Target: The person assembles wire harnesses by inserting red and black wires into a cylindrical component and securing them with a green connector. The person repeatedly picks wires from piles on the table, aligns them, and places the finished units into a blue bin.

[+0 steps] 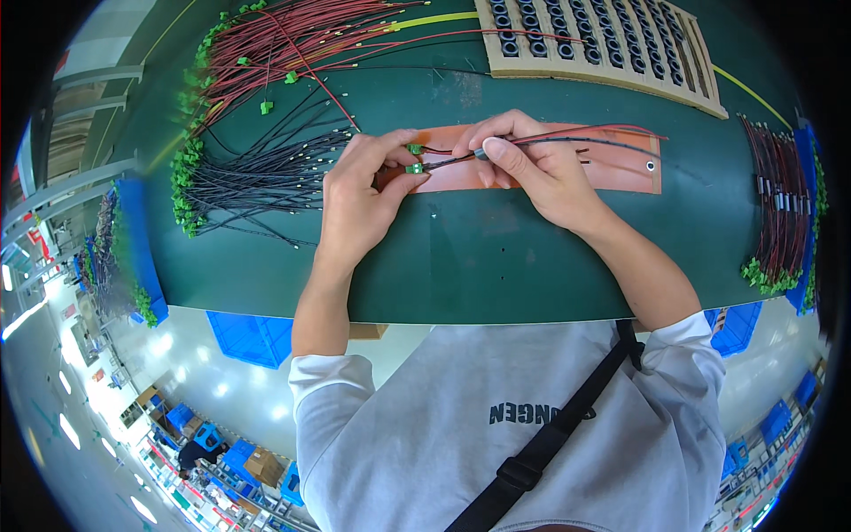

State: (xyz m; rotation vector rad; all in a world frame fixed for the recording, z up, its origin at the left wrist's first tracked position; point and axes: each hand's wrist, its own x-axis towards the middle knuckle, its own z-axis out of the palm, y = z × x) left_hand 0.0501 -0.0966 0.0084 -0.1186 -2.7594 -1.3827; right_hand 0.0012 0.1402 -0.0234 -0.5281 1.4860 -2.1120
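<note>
My left hand [356,184] pinches a small green connector [414,168] between thumb and fingers. Another green piece [415,150] shows just beyond it, by the fingertips. From the connectors, red and black wires run rightward into my right hand [554,173]. Its thumb and fingers are closed on a short dark ring-like sleeve [481,153] around the wires. Past that hand, the loose red wire [612,129] and black wire [612,142] stretch to the right. Both hands are over an orange-brown strip board [620,177] lying on the green table [461,266].
Red wires [284,40] and black wires [266,168] with green connectors lie in bundles at left. A wooden tray [567,69] of dark rings stands at the back. Finished-looking wire sets [780,195] hang together at the right edge. Blue bins [253,337] sit below the table.
</note>
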